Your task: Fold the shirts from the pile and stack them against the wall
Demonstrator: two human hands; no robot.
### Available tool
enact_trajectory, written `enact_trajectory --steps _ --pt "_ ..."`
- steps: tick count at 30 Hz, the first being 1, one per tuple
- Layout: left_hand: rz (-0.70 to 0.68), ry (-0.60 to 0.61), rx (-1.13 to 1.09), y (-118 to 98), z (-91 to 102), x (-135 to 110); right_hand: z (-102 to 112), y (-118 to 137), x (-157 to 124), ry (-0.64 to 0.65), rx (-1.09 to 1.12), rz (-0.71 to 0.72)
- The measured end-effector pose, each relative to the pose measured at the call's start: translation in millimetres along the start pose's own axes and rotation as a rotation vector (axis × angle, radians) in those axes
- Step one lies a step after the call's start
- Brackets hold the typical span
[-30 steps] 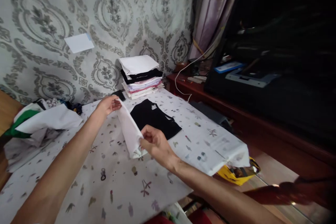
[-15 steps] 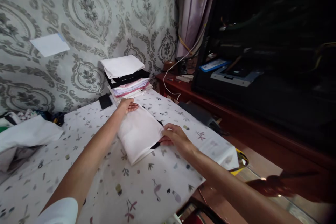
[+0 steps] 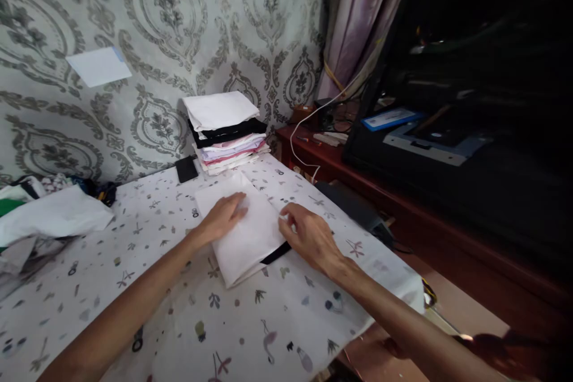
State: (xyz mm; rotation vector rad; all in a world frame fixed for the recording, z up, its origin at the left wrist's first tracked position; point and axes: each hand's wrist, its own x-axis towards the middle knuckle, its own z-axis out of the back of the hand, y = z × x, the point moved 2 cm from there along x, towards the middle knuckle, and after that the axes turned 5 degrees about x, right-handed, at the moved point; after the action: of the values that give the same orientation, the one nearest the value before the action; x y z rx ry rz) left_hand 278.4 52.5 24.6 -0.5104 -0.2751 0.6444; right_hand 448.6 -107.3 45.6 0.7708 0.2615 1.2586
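A folded white garment (image 3: pixel 250 239) lies on the patterned table cover (image 3: pixel 179 310), on top of a folded black garment (image 3: pixel 276 252) whose edge shows at the front right. My left hand (image 3: pixel 222 216) lies flat on the white garment, fingers stretched out. My right hand (image 3: pixel 307 234) rests at the garment's right edge, fingers curled down onto the cloth. Neither hand lifts anything.
A stack of folded clothes (image 3: pixel 226 130) stands against the wallpapered wall, with a small black object (image 3: pixel 185 168) beside it. Unfolded clothes (image 3: pixel 45 215) are heaped at the left. A dark red cabinet (image 3: pixel 403 191) with cables and devices runs along the right.
The white garment was held up in both hands, then laid over the black one. My left hand has slid from its far corner onto its middle. My right hand stays at the right edge.
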Motion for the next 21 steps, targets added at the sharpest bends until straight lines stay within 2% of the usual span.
enact_trajectory --steps 2,4,6,8,10,12,17,19,21 --pt "-0.072 0.065 0.246 -11 -9.8 -22 -15 21 21 0.111 -0.01 0.223" --pt "-0.126 0.08 0.353 -24 -21.2 -36 -40 41 48 0.256 0.004 0.402" --pt "-0.162 0.056 0.388 -35 -32.1 -45 -72 54 77 0.407 -0.02 0.461" --pt "-0.183 0.035 0.413 -41 -41.2 -50 -103 56 106 0.529 -0.092 0.437" --pt "-0.208 0.035 0.441 -43 -47.7 -54 -124 50 132 0.535 -0.171 0.413" --pt "-0.238 0.052 0.45 -43 -52.1 -60 -136 41 152 0.487 -0.223 0.404" --pt "-0.276 0.058 0.451 -38 -53.7 -67 -146 27 181 0.452 -0.217 0.421" --pt "-0.239 0.061 0.475 -26 -47.6 -61 -148 21 188 0.431 -0.087 0.398" --pt "-0.148 0.065 0.49 -4 -34.6 -48 -147 12 196 0.352 0.19 0.337"
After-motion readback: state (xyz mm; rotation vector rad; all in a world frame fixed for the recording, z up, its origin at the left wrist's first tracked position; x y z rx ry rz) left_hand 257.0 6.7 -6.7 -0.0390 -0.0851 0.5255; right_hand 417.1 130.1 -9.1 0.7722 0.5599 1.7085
